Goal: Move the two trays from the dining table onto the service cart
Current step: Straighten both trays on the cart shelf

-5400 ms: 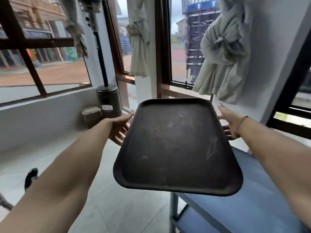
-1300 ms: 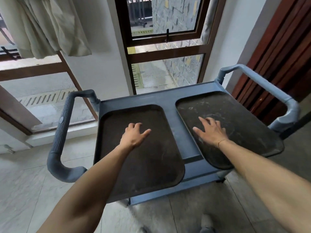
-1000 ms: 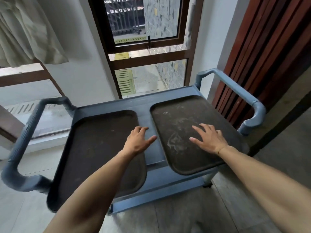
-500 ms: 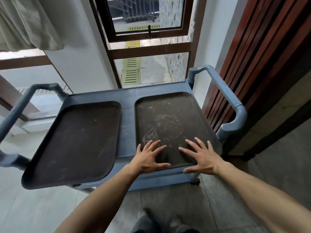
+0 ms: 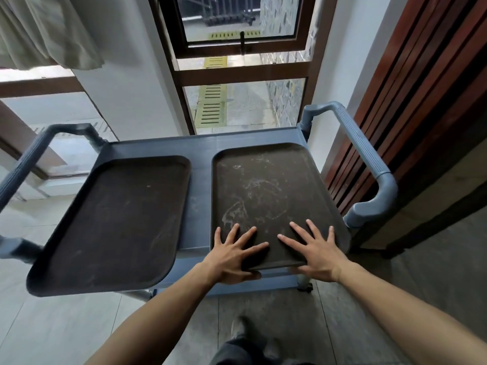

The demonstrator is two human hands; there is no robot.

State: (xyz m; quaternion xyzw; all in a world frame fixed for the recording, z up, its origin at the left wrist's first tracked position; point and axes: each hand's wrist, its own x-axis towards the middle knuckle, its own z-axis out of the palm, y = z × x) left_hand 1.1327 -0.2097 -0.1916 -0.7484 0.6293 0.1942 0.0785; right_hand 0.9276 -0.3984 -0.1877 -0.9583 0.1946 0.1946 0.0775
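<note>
Two dark brown trays lie side by side on the top of the grey-blue service cart [image 5: 200, 146]. The left tray [image 5: 113, 222] overhangs the cart's near edge. The right tray [image 5: 266, 191], scuffed with pale marks, also reaches past the near edge. My left hand [image 5: 232, 254] rests flat with fingers spread on the right tray's near left corner, thumb at its rim. My right hand [image 5: 316, 251] lies flat and spread on its near right part. Neither hand grips anything.
The cart has a ribbed handle on the right [image 5: 369, 164] and one on the left [image 5: 31, 159]. A brown-framed window [image 5: 242, 72] stands behind the cart, a dark wooden slatted wall [image 5: 411, 101] to the right, a tied curtain [image 5: 44, 30] top left. Tiled floor lies below.
Both trays have come to rest on the cart. My left hand moved from the left tray over to the right tray, and both hands slid toward its near edge.
</note>
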